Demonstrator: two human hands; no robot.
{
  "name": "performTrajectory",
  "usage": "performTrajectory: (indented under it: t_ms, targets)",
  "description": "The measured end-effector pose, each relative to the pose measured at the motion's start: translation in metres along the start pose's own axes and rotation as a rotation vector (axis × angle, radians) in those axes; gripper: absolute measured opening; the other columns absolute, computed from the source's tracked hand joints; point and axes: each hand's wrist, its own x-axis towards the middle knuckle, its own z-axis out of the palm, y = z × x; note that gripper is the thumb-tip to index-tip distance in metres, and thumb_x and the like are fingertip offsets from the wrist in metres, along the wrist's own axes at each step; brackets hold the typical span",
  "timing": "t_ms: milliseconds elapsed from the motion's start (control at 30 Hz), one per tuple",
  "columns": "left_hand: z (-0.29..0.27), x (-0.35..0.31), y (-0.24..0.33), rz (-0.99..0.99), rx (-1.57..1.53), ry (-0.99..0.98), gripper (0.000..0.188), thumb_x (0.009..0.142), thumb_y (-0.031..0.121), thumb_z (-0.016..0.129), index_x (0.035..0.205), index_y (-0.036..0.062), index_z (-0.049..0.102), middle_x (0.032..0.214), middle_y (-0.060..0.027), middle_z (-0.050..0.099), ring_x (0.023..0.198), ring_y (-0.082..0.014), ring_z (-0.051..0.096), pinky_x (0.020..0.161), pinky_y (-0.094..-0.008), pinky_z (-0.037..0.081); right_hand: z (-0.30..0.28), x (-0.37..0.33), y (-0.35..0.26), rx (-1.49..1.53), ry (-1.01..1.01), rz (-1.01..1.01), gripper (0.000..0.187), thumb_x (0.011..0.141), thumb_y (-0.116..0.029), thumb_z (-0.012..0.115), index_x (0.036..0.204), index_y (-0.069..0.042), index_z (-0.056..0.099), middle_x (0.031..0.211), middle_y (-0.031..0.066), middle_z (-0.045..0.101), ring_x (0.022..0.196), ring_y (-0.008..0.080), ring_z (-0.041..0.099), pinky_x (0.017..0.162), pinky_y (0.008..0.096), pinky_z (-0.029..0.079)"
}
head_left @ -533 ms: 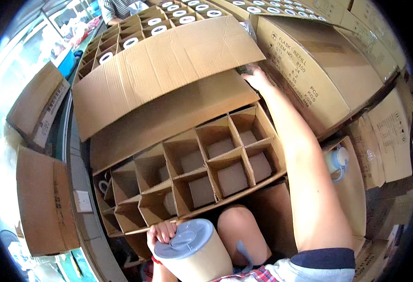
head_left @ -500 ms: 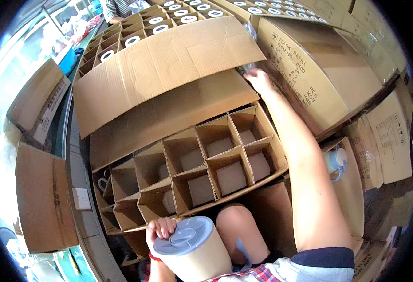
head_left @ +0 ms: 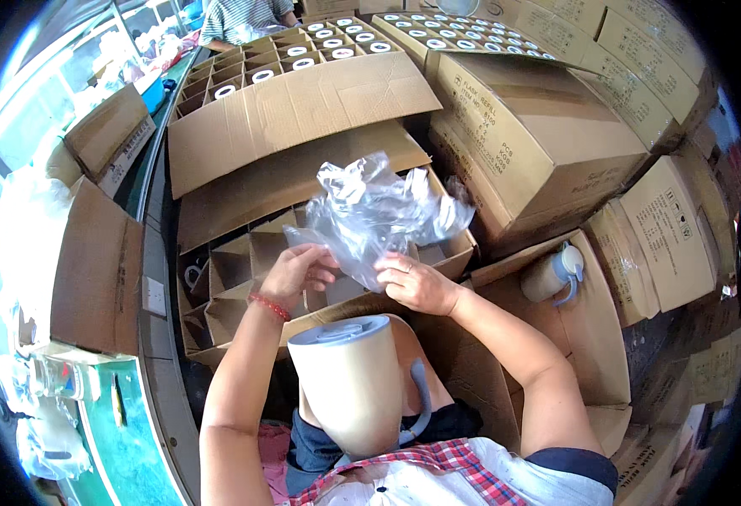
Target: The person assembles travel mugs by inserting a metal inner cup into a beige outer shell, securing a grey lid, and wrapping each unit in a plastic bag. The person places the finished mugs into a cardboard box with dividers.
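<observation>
A crumpled clear plastic bag is spread between my two hands, over a divided carton. My left hand pinches the bag's near left edge, while my right hand grips its near right edge. Between my thighs stands a cream vacuum flask, its blue-grey round end facing up and its handle on the right; neither hand touches it. The bag hides several of the carton's compartments. A white ring-shaped part shows in a compartment at the carton's left end.
Behind the raised flap, another divided carton holds several white-rimmed cylinders. An open carton at right contains another cream flask. Closed cartons are stacked farther right. A co-worker's striped sleeve shows at the back.
My right hand has come back from between the cartons with the plastic bag. My left hand has let go of the flask's top and taken hold of the bag.
</observation>
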Motion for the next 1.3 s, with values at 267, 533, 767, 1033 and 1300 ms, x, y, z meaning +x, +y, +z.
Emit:
performTrajectory:
  t_ms: [267,533,767,1033,1300]
  targets:
    - [-0.019,-0.024,-0.026,0.002,-0.049,-0.010,0.059,0.098,0.050,0.036,0.100,-0.0007,0.066,0.108,-0.0135,0.070,0.083,-0.0225,0.069,0.068,-0.0314,0.055,-0.026,0.034,-0.013,1.012,0.436,0.976,0.031,0.103,-0.033,0.047,0.094,-0.005,0.053,0.079,0.0061,0.064,0.061,0.0094,0.061,0.057,0.0229,0.050]
    - [-0.064,0.021,-0.033,-0.230,-0.160,0.047,0.105,0.083,0.085,0.012,0.104,-0.0036,0.064,0.097,-0.0182,0.071,0.073,-0.0253,0.070,0.057,-0.0318,0.054,-0.006,0.100,0.024,0.919,-0.001,1.184,0.076,0.095,-0.065,0.039,0.069,0.003,0.061,0.055,0.0077,0.059,0.042,0.0140,0.058,0.042,0.0247,0.046]
    - [-0.036,0.049,-0.028,0.164,0.097,-0.084,0.018,0.089,0.014,0.069,0.101,0.0018,0.065,0.092,-0.0027,0.068,0.080,-0.0120,0.065,0.074,-0.0276,0.053,0.043,0.094,0.023,1.338,-0.043,1.457,0.066,0.093,-0.061,0.048,0.103,0.003,0.060,0.085,0.0132,0.068,0.069,0.0186,0.069,0.057,0.0280,0.055]
    - [-0.029,-0.065,-0.048,0.526,0.066,0.248,0.005,0.090,0.002,0.057,0.094,0.0021,0.061,0.097,-0.0036,0.063,0.093,-0.0152,0.060,0.082,-0.0289,0.048,0.038,0.033,-0.025,1.100,0.398,0.845,0.006,0.089,-0.002,0.061,0.095,-0.002,0.063,0.089,0.0031,0.065,0.089,0.0119,0.060,0.082,0.0280,0.048]
    - [0.028,-0.172,-0.123,0.913,0.831,0.669,0.022,0.065,-0.013,0.061,0.083,-0.0008,0.056,0.088,-0.0153,0.061,0.082,-0.0357,0.060,0.072,-0.0392,0.049,-0.002,-0.022,-0.092,0.686,0.308,0.555,0.021,0.073,0.014,0.060,0.089,0.000,0.063,0.102,0.0126,0.060,0.094,0.0301,0.061,0.079,0.0339,0.050]
